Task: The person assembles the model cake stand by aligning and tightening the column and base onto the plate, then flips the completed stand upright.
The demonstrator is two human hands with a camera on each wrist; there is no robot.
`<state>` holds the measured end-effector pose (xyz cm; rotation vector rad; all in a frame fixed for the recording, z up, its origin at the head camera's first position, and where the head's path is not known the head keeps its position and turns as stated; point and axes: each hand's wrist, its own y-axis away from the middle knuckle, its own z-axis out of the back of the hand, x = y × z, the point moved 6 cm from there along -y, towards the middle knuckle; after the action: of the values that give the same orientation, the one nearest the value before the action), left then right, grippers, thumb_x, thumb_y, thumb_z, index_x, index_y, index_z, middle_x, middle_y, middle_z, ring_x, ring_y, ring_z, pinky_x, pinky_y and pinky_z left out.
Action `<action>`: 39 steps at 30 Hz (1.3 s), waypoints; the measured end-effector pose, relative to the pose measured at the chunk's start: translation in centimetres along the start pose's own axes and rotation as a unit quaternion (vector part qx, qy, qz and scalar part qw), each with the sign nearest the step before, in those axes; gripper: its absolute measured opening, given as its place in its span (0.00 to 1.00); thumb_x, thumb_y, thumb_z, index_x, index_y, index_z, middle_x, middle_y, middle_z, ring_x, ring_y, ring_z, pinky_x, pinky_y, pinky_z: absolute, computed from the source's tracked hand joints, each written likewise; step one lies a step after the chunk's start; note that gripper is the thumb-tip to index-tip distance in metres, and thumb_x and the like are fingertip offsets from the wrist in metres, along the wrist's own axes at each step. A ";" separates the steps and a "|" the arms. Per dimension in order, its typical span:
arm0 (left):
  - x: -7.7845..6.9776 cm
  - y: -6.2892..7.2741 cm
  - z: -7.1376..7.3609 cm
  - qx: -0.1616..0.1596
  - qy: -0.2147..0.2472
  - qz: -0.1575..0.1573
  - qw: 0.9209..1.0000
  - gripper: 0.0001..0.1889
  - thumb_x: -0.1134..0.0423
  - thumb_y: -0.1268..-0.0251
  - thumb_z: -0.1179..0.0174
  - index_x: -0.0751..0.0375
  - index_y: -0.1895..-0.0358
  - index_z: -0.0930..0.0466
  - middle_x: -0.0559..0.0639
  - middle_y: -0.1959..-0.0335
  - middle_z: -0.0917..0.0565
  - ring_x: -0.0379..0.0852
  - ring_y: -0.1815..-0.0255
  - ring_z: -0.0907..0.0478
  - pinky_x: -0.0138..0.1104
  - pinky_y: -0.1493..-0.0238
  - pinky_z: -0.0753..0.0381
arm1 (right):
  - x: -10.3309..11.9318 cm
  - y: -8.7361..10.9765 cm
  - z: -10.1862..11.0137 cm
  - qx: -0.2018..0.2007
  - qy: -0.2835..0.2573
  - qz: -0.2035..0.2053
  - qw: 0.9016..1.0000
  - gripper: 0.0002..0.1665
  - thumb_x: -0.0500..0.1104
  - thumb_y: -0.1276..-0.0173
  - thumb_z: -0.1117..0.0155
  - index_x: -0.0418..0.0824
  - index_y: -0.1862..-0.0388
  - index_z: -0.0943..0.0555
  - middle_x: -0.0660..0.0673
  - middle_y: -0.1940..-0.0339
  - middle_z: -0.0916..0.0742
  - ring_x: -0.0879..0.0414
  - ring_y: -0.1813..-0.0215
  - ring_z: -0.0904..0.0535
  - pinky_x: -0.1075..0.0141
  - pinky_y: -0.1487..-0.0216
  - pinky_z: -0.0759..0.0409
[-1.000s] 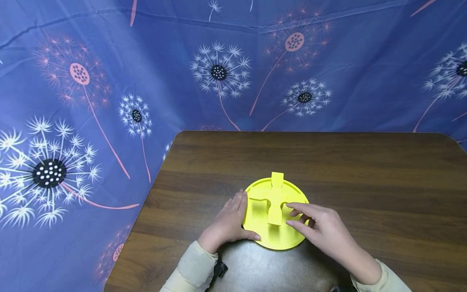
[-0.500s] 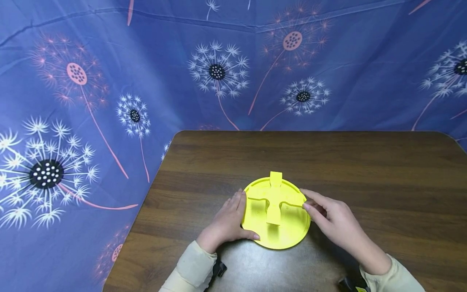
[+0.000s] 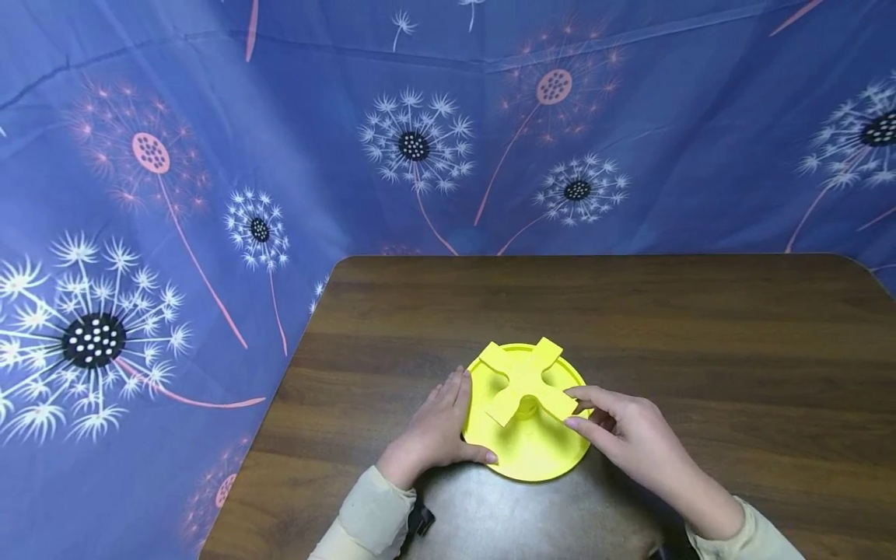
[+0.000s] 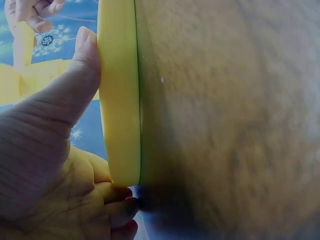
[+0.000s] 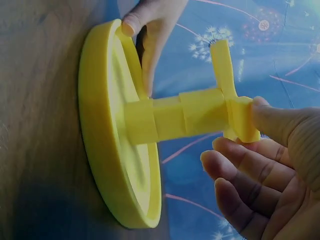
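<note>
A yellow round base point(image 3: 535, 459) with a raised rim rests on the table. From its middle rises a short stepped post point(image 5: 167, 119), topped by a yellow cross-shaped turning handle point(image 3: 525, 381). My left hand point(image 3: 435, 428) holds the base at its left edge, fingers along the side and thumb over the front rim; in the left wrist view the thumb lies against the rim. With thumb and index finger, my right hand point(image 3: 633, 435) pinches the handle's near right arm. The right hand's other fingers, in the right wrist view, are loosely bent below the handle.
The brown wooden table point(image 3: 700, 327) extends behind and to both sides of the base. A blue cloth point(image 3: 315, 117) printed with dandelions hangs at the table's back and left edges.
My right hand first shifts right to the end of one handle arm, then comes slightly back and down. The handle has turned clockwise from upright to diagonal. My left hand stays on the base.
</note>
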<state>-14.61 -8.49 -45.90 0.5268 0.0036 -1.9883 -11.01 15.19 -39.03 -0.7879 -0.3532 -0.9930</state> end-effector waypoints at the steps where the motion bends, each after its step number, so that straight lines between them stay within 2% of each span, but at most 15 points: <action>1: 0.0 0.0 0.0 -0.001 0.000 0.000 1.000 0.68 0.31 0.57 0.30 0.69 0.23 0.60 0.63 0.22 0.55 0.55 0.22 0.55 0.47 0.26 0.48 | 0.1 0.0 -0.1 -0.001 0.000 0.003 1.000 0.20 0.37 0.49 0.22 0.45 0.56 0.15 0.63 0.74 0.18 0.72 0.74 0.26 0.76 0.75 0.26; 7: 0.0 -0.1 -0.2 -0.005 0.000 -0.002 1.000 0.68 0.31 0.57 0.30 0.69 0.23 0.59 0.63 0.22 0.54 0.54 0.22 0.55 0.47 0.26 0.47 | 0.8 0.0 -0.9 -0.010 0.013 0.014 1.000 0.20 0.41 0.52 0.20 0.46 0.59 0.15 0.65 0.76 0.19 0.74 0.75 0.27 0.75 0.75 0.25; 14: 0.1 -0.1 -0.3 -0.004 0.008 -0.001 1.000 0.68 0.31 0.58 0.30 0.69 0.23 0.59 0.63 0.22 0.54 0.54 0.22 0.55 0.47 0.26 0.47 | 1.6 0.0 -1.3 -0.026 0.046 0.031 0.998 0.21 0.45 0.56 0.19 0.49 0.61 0.16 0.66 0.78 0.20 0.75 0.75 0.28 0.80 0.76 0.31; 19: 0.1 -0.1 -0.3 -0.005 0.008 -0.002 1.000 0.68 0.31 0.57 0.30 0.69 0.23 0.60 0.63 0.21 0.55 0.54 0.22 0.55 0.47 0.26 0.47 | 2.3 -0.1 -1.6 -0.032 0.068 0.039 0.996 0.22 0.48 0.57 0.18 0.48 0.62 0.16 0.62 0.74 0.16 0.73 0.75 0.26 0.78 0.78 0.32; 26: 0.1 -0.2 -0.4 -0.005 -0.001 -0.004 1.000 0.68 0.31 0.57 0.30 0.69 0.23 0.60 0.62 0.21 0.55 0.53 0.22 0.56 0.47 0.26 0.47 | 2.9 -0.3 -2.2 -0.045 0.088 0.039 0.994 0.24 0.52 0.60 0.17 0.45 0.64 0.15 0.62 0.80 0.22 0.71 0.79 0.29 0.78 0.80 0.35; 30: 0.1 -0.1 -0.4 -0.004 -0.001 -0.003 1.000 0.68 0.31 0.57 0.31 0.69 0.23 0.59 0.62 0.21 0.55 0.53 0.22 0.56 0.47 0.26 0.47 | 3.0 -0.2 -2.4 -0.052 0.092 0.045 0.993 0.25 0.52 0.61 0.17 0.44 0.65 0.16 0.61 0.80 0.22 0.70 0.79 0.29 0.77 0.80 0.34; 33: 0.0 -0.1 -0.4 -0.002 -0.001 -0.003 1.000 0.68 0.30 0.57 0.31 0.68 0.23 0.59 0.62 0.21 0.55 0.53 0.22 0.56 0.46 0.26 0.47 | 2.9 -0.2 -2.4 -0.048 0.092 0.045 0.994 0.26 0.53 0.60 0.18 0.44 0.63 0.16 0.60 0.80 0.21 0.71 0.79 0.29 0.78 0.80 0.34; 39: 0.0 0.0 -0.2 -0.003 0.004 -0.004 1.000 0.68 0.32 0.57 0.30 0.69 0.23 0.59 0.63 0.21 0.55 0.54 0.22 0.56 0.47 0.26 0.47 | 2.6 -0.2 -1.3 -0.054 0.073 0.057 0.994 0.22 0.50 0.52 0.20 0.47 0.57 0.14 0.65 0.78 0.20 0.73 0.77 0.28 0.80 0.79 0.34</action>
<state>-14.55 -8.42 -46.05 0.5320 0.0163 -1.9929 -9.89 12.61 -38.25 -0.8195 -0.1278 -0.9607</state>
